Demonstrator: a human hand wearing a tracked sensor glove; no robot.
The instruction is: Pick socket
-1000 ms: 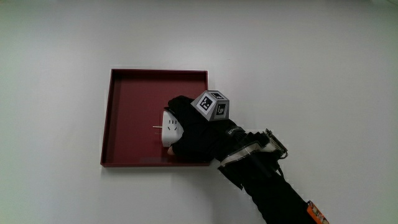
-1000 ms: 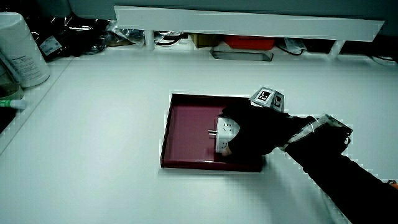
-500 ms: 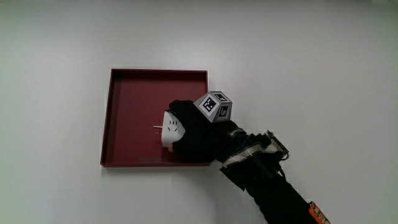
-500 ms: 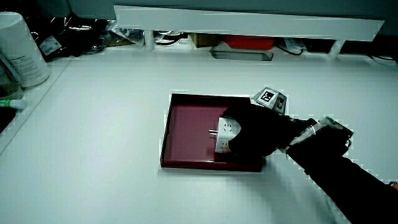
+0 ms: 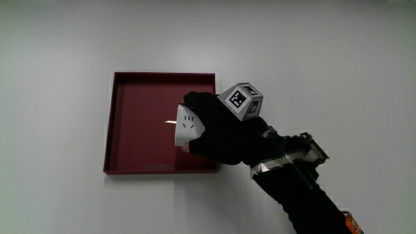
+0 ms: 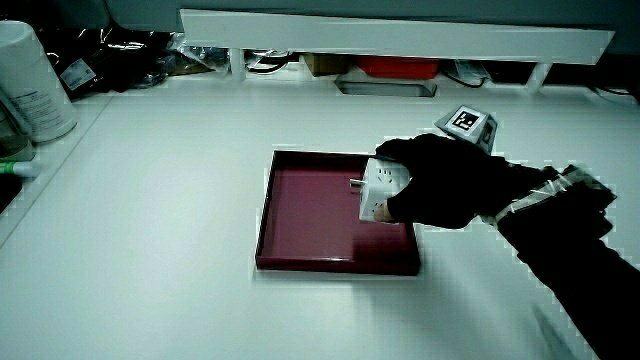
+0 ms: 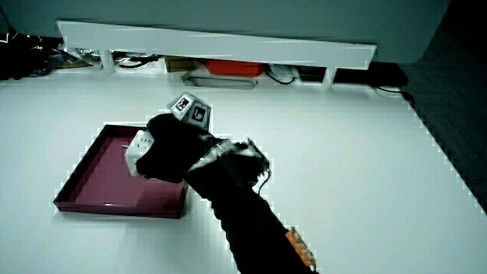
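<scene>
Item: white socket (image 5: pixel 186 126), being gripped by the gloved hand (image 5: pixel 221 130) over the dark red tray (image 5: pixel 140 120).
Detail: fingers are wrapping its body; in a side view the socket (image 6: pixel 381 190) is hanging above the tray floor (image 6: pixel 310 215), a thin prong projecting from its face. The tray is sitting on the white table (image 5: pixel 58 78).

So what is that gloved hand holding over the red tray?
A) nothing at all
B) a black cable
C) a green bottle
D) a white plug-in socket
D: the hand is closed around a white socket above the red tray.
</scene>
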